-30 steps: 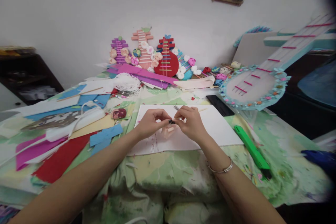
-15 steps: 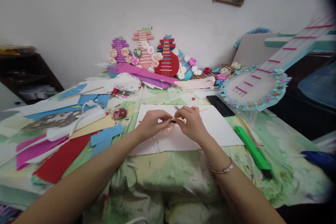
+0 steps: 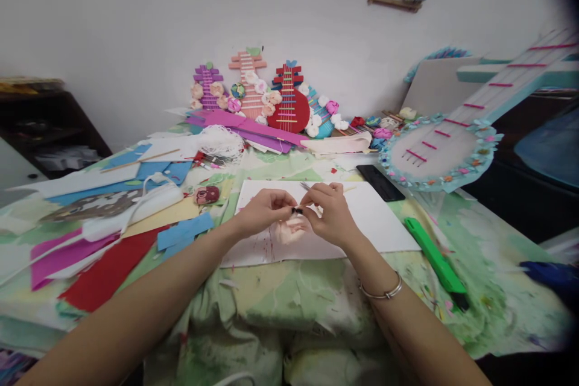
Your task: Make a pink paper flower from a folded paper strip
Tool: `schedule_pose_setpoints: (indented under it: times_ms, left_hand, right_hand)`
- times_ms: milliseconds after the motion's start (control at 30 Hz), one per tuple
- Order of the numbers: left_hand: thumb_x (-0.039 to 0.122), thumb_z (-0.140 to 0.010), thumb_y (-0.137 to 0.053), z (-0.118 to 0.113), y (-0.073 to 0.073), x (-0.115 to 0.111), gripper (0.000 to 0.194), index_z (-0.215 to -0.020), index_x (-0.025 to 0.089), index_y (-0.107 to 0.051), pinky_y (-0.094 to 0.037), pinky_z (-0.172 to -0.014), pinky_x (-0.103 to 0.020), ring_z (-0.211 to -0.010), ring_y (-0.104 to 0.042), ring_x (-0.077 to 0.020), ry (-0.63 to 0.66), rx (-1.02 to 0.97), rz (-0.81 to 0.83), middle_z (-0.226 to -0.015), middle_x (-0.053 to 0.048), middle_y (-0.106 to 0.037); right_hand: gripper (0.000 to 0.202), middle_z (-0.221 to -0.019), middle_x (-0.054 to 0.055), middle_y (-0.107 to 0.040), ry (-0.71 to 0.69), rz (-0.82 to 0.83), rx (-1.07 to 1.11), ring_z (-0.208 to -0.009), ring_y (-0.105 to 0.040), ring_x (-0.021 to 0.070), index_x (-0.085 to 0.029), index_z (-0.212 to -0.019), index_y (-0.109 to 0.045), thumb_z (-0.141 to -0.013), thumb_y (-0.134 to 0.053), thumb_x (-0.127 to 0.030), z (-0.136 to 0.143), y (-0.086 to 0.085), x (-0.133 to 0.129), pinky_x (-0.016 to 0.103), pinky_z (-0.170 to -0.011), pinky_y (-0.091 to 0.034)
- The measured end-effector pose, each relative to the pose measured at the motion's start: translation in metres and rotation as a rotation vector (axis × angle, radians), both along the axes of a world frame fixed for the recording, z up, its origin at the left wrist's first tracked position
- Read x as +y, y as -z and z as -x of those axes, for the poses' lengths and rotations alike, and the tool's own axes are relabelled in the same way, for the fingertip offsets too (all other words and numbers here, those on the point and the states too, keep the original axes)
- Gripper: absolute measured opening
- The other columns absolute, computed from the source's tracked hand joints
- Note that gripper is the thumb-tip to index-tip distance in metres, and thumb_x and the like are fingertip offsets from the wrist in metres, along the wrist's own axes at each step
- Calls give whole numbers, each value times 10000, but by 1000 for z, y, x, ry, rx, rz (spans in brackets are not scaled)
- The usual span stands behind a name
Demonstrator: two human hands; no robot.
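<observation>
My left hand (image 3: 266, 213) and my right hand (image 3: 329, 212) meet over a white sheet (image 3: 375, 223), fingertips pinched close together. Crumpled pale pink paper (image 3: 290, 233) hangs just below the fingertips, and both hands appear to grip its top. Something small and black (image 3: 297, 211) shows between the thumbs; whether it is dark nails or a separate piece I cannot tell. A thin pale stick (image 3: 350, 188) pokes out beyond my right hand. Near its index finger a pointed metal tip (image 3: 304, 186) shows, the rest hidden by the hand.
On the right lie a green utility knife (image 3: 434, 253) and a black phone (image 3: 380, 182), below a large blue-trimmed paper lute (image 3: 434, 151). Coloured paper scraps and a white power strip (image 3: 136, 214) cover the left. Several small paper lutes, one red (image 3: 288, 110), lean on the wall.
The pale pink paper has come into fuller view below the fingertips. The stick between the fingers shows less now. Both hands stay in nearly the same place.
</observation>
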State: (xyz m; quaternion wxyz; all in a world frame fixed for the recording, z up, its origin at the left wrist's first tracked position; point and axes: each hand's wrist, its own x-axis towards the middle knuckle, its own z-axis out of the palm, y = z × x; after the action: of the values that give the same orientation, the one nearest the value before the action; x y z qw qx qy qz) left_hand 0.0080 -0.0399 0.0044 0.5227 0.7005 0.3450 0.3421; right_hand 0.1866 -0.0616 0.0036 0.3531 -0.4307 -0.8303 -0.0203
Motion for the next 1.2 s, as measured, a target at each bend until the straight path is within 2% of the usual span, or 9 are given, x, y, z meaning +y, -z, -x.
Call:
schedule_pose_setpoints:
  times_ms: [100, 233, 433, 733, 833, 967, 1100, 1200]
  left_hand:
    - [175, -649, -576, 0, 0, 0, 136, -753, 93, -609, -347, -459, -162, -498, -450, -63, 1, 26, 11, -564, 18, -520]
    - [213, -679, -572, 1, -1, -1, 154, -761, 92, -620, -329, -463, -166, -511, -436, -66, -7, 116, -76, -573, 14, -513]
    - [207, -693, -537, 2, 1, 0, 164, -748, 92, -640, -335, -467, -173, -519, -428, -74, 10, 189, -158, -580, 7, -538]
    - [238, -698, -565, 5, 3, 3, 198, -756, 94, -687, -373, -512, -197, -551, -506, -106, 26, 208, -156, -630, -27, -638]
    - [271, -703, -589, 5, 4, 4, 219, -771, 92, -695, -385, -527, -203, -571, -528, -116, 14, 174, -138, -649, -38, -654]
    - [272, -690, -610, 2, 3, 2, 215, -772, 98, -706, -400, -548, -208, -588, -545, -122, -50, 184, -159, -678, -48, -677]
    - [295, -692, -612, 1, 1, 0, 218, -730, 102, -706, -386, -535, -209, -571, -527, -117, -48, 207, -189, -639, -35, -661]
    - [300, -689, -622, 2, 0, 0, 226, -726, 92, -699, -389, -545, -213, -582, -524, -119, -40, 198, -146, -645, -42, -656]
  right_hand:
    - [63, -778, 22, -580, -26, 11, -14, -769, -503, 150, -177, -755, -568, -774, -508, -170, 0, -1, -1, 319, -771, -228]
    - [123, -762, 12, -576, -20, 30, -32, -752, -499, 136, -178, -741, -567, -822, -482, -214, -1, 0, 0, 314, -770, -230]
    - [71, -760, 20, -583, 16, 0, -60, -768, -503, 148, -175, -721, -553, -777, -509, -174, 1, 3, 2, 324, -774, -220]
    - [82, -740, 17, -582, 22, -68, -124, -785, -479, 156, -177, -710, -545, -751, -496, -126, 4, 1, 0, 334, -801, -209]
    - [126, -742, 33, -596, 68, -78, -136, -784, -477, 163, -175, -704, -569, -795, -483, -170, 3, 0, -2, 353, -808, -205]
    - [315, -651, 39, -593, 171, -56, -171, -724, -467, 160, -165, -586, -558, -854, -448, -290, 1, -2, -1, 387, -812, -191]
    - [265, -632, 37, -593, 198, -53, -190, -702, -459, 159, -161, -597, -568, -810, -515, -311, 0, -1, 0, 398, -804, -190]
    - [238, -662, 42, -602, 192, -77, -189, -723, -460, 168, -160, -608, -566, -796, -532, -301, 1, 0, 0, 402, -803, -189]
